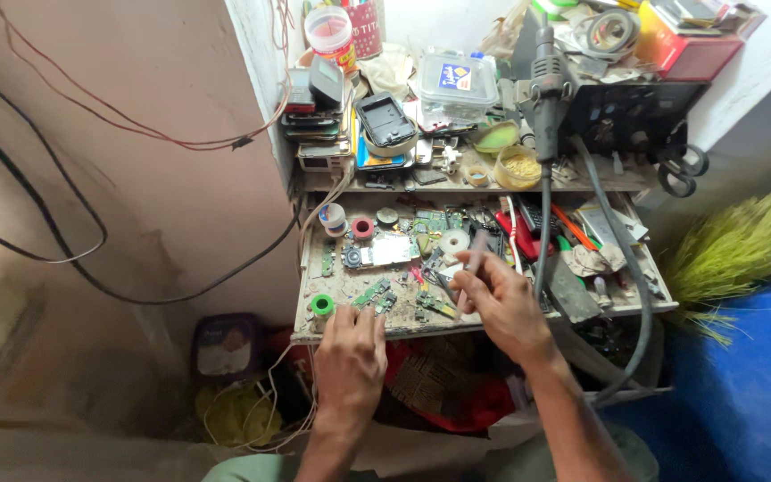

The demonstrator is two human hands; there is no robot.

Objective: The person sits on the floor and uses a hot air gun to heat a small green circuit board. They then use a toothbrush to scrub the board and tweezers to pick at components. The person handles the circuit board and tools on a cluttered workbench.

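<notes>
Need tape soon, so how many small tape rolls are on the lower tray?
3: a green roll at the front left by the left hand, a white one and a red one at the back left. Clutter may hide more.

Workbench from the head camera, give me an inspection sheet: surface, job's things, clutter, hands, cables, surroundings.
Surface: dusty bench tray, crowded.
Job's things: small green circuit boards by the left hand; thin tool in the right hand.
Clutter: tape rolls, plastic box, phones stacked on the upper shelf.
Hands: left hand rests on the tray edge; right hand grips the tool.
Cables: grey hose, black wire on the wall.
Surroundings: blue floor, green broom.
</notes>
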